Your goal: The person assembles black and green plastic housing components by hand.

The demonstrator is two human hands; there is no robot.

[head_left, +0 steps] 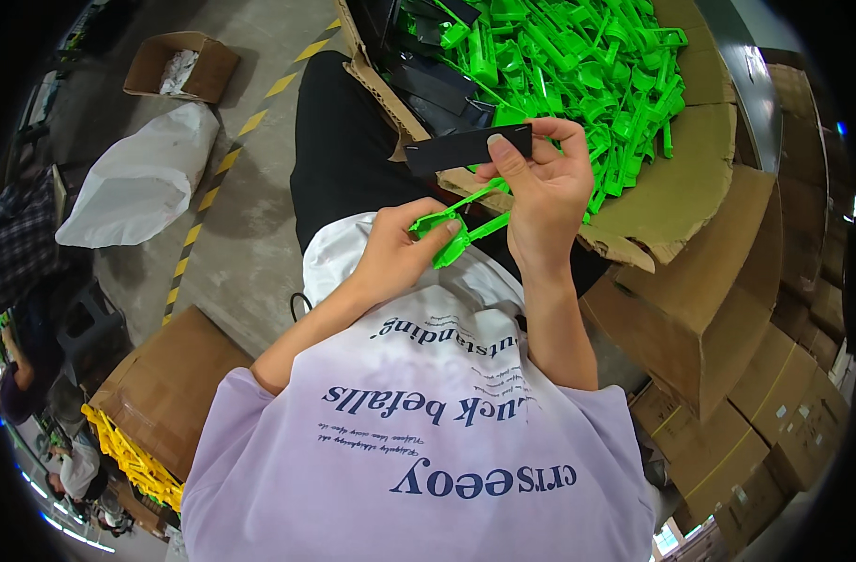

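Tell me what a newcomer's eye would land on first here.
First, the heap of bright green plastic parts filling the open cardboard box at top. Next, at centre, the right hand pinching a flat black strip while the left hand grips a green plastic piece. Yellow parts lie lower left.

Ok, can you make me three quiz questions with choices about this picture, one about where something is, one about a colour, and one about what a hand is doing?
1. Where is the pile of green plastic parts?
A. in the open cardboard box
B. on the floor
C. in the white bag

2. What colour is the flat strip?
A. yellow
B. black
C. white

3. What is the left hand doing?
A. resting open
B. gripping a green plastic part
C. pointing

Answers: 1 A, the heap lies inside the box walls. 2 B, the strip pinched by the right hand is black. 3 B, its fingers close on the green piece.
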